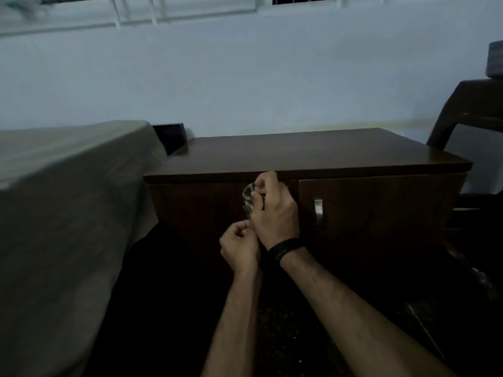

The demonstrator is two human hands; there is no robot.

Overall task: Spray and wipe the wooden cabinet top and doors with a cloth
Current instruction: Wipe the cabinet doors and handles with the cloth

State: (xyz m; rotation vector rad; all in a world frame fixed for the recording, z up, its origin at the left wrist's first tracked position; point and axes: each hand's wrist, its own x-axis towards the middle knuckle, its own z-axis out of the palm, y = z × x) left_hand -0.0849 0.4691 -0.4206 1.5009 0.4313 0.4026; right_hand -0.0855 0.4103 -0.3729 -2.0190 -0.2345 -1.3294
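Observation:
A dark brown wooden cabinet (313, 153) stands against the pale wall, with two front doors below its top. My right hand (275, 210), a black band on its wrist, is shut on a patterned cloth (248, 198) and presses it against the left door just under the top's front edge. My left hand (239, 244) sits lower and to the left, its fingers curled near the cloth's lower edge; whether it grips the cloth is unclear. A metal handle (318, 212) shows on the right door. No spray bottle is in view.
A bed or table draped in a grey-green sheet (68, 200) butts against the cabinet's left side. A dark plastic chair (468, 118) stands at the right. A small dark box (170, 137) sits behind the cabinet's left corner. The floor below is dark.

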